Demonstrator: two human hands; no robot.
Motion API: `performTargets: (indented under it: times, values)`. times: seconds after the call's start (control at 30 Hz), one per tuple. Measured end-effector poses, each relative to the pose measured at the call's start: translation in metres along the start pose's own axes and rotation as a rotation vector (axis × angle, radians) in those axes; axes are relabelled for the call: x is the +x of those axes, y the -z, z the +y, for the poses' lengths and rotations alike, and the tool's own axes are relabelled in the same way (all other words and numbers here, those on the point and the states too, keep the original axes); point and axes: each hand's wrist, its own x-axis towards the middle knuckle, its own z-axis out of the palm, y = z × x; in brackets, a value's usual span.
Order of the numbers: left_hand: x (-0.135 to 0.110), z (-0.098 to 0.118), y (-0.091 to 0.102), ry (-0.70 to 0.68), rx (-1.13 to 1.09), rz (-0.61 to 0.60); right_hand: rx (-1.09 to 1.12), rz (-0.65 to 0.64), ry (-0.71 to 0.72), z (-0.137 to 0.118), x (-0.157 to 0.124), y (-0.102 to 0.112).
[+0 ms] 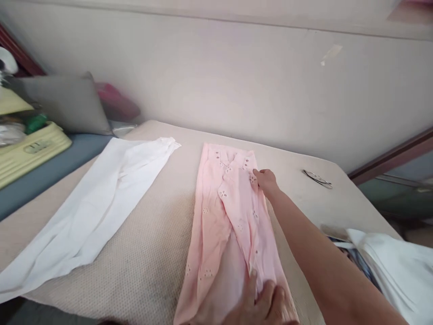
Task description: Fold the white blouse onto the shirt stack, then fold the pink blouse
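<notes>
Pink garment [230, 216] | right hand [266, 181] pinching far edge | left hand [260, 304] flat on near end | no writing

Plain off-white wall [237, 76] ran behind a bed w/ beige textured cover [149, 243]. Grey pillow [64, 104] & pink cushion [117, 104] sat at far left, near a pale yellow case [32, 151] on grey-blue sheet [43, 174]. Dark wood trim [392, 155] at right. Soft daylight, no hard shadows.

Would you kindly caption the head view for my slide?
Right hand and left hand press a pink garment flat on a beige bed, beside a white garment.
</notes>
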Motion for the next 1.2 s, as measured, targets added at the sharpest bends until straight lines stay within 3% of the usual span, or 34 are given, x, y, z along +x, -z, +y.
performTargets:
  times: [0.13, 0.23, 0.37, 0.53, 0.7, 0.9, 1.07, 1.2]
  values:
    - [-0.004, 0.0, 0.01, -0.036, 0.026, 0.141, -0.124, -0.065, 0.142, 0.042, -0.098, 0.049]
    - [-0.011, 0.004, 0.026, -0.036, 0.056, 0.171, -0.151, -0.274, 0.165, 0.068, -0.179, 0.081]
    - [-0.016, 0.012, 0.034, -0.051, 0.086, 0.164, -0.041, -0.432, 0.083, 0.083, -0.242, 0.091]
    - [-0.015, 0.016, 0.027, -0.082, 0.107, 0.208, 0.153, -0.536, 0.027, 0.085, -0.247, 0.079]
    - [-0.014, 0.013, 0.017, -0.096, 0.115, 0.266, -0.049, -0.432, 0.125, 0.091, -0.236, 0.083]
    - [-0.011, 0.011, 0.002, -0.097, 0.126, 0.363, -0.251, -0.413, 0.194, 0.099, -0.227, 0.083]
    - [-0.01, 0.011, -0.003, -0.085, 0.124, 0.404, -0.188, -0.499, 0.18, 0.093, -0.226, 0.087]
    - [-0.009, 0.011, -0.007, -0.092, 0.138, 0.465, -0.13, -0.431, 0.166, 0.078, -0.202, 0.085]
